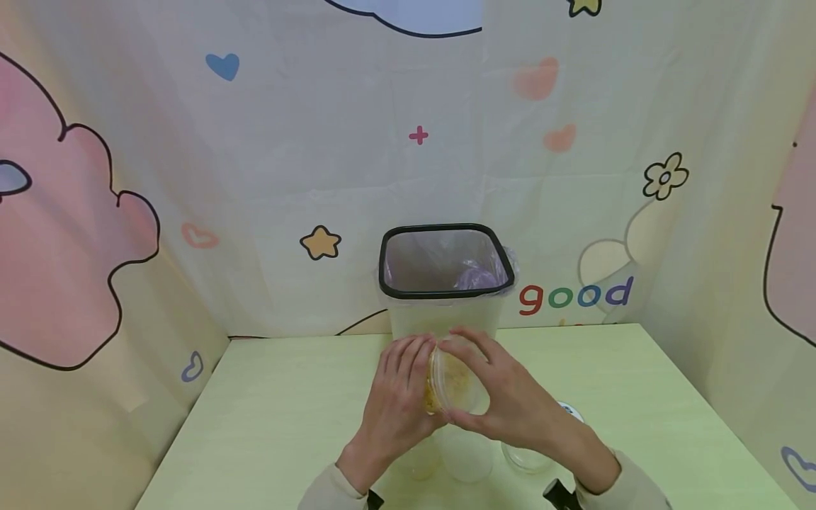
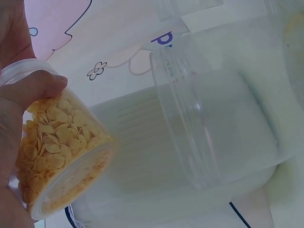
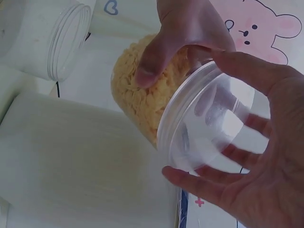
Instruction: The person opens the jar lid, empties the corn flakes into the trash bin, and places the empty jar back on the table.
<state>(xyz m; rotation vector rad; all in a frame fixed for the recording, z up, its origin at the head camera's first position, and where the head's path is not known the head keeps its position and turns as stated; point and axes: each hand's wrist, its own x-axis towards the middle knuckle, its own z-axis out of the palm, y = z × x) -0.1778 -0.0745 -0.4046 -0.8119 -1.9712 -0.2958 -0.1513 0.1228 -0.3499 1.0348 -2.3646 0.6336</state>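
My left hand [image 1: 398, 393] grips a clear plastic jar [image 2: 59, 147] full of yellow corn flakes. The jar is tilted above the table, its thumb side showing in the left wrist view. My right hand [image 1: 513, 389] spreads its thumb and fingers round the rim of the clear lid [image 3: 209, 118], which sits at the jar's mouth. In the right wrist view the left thumb presses on the jar's side. Whether the lid is loose or tight cannot be told.
A bin [image 1: 446, 294] with a black rim and a purple bag [image 1: 474, 276] stands at the table's back edge. Clear jars [image 1: 467, 457] stand below my hands, partly hidden by them. A printed cloth [image 1: 357, 156] hangs behind the pale table [image 1: 268, 404].
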